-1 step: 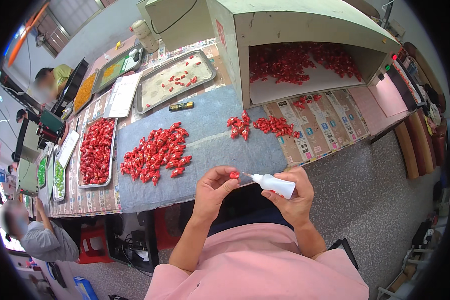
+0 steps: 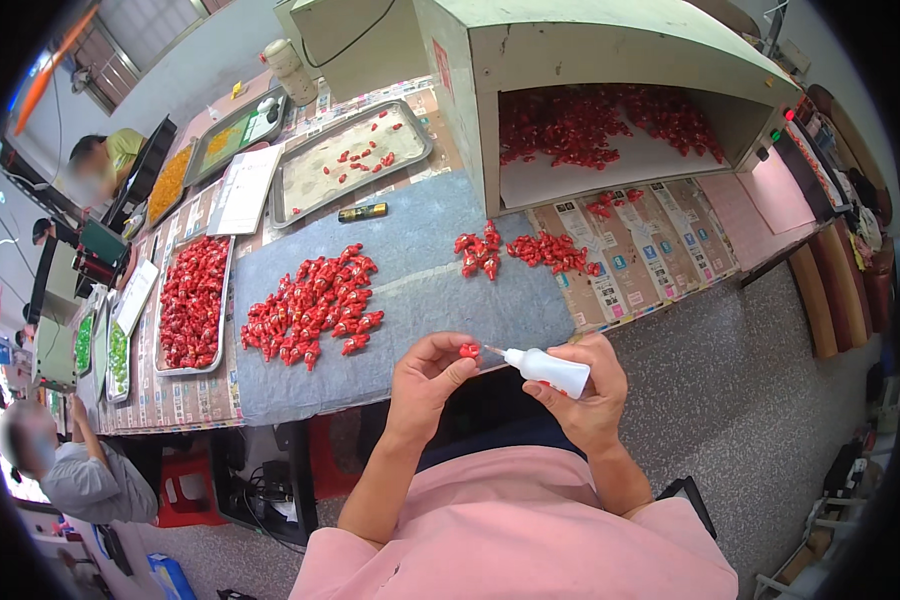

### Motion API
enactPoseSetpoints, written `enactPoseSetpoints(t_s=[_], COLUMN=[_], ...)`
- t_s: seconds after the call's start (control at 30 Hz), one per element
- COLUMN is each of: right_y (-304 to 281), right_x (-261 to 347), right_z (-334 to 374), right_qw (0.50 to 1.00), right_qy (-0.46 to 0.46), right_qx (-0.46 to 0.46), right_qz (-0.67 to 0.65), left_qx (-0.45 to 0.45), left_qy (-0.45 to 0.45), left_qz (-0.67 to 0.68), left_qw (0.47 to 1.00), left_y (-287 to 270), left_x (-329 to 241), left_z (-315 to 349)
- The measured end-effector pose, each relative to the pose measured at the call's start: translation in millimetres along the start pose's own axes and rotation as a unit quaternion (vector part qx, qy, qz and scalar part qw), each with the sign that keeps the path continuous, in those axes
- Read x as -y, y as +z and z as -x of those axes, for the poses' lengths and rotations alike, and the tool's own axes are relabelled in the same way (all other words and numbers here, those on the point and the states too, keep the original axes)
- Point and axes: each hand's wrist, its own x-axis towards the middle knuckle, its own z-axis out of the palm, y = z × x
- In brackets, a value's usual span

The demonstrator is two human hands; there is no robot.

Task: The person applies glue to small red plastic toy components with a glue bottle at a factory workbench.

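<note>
My left hand (image 2: 425,378) pinches a small red piece (image 2: 468,350) between thumb and fingertips, just in front of the table edge. In my right hand (image 2: 588,398) is a small white squeeze bottle (image 2: 550,370), its thin nozzle pointing left and reaching the red piece. Beyond my hands, a big pile of the same red pieces (image 2: 315,300) lies on a grey mat (image 2: 420,250). Two smaller clusters (image 2: 480,250) (image 2: 555,252) lie further right on the table.
A metal tray full of red pieces (image 2: 192,300) stands left of the mat, and a wider tray with a few (image 2: 350,160) lies behind it. An open-fronted box (image 2: 590,120) holds many red pieces. A small dark tube (image 2: 362,211) lies nearby. Other people (image 2: 55,465) (image 2: 105,160) work at left.
</note>
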Motion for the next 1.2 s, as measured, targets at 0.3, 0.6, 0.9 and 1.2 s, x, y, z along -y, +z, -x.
enactPoseSetpoints(t_s=[0.3,0.6,0.9,1.2], right_y=[-2.2,-2.2,-4.3,-7.1], right_x=[4.8,4.2,6.4,10.5], right_z=[2.0,1.2,1.4,1.1], right_qw=[0.999,0.999,0.998,0.997], right_qy=[-0.007,-0.009,-0.005,-0.006], right_qx=[0.020,0.033,0.030,0.049], right_qz=[0.027,0.039,0.049,0.060], left_qx=[0.004,0.007,-0.002,0.002], left_qy=[-0.006,-0.008,0.009,0.001], left_qz=[0.018,0.017,0.014,0.024], left_qw=[1.000,1.000,1.000,1.000], left_y=[0.2,1.3,2.1,-0.2], left_x=[2.5,0.3,2.9,4.7], left_z=[0.5,1.4,1.6,1.3])
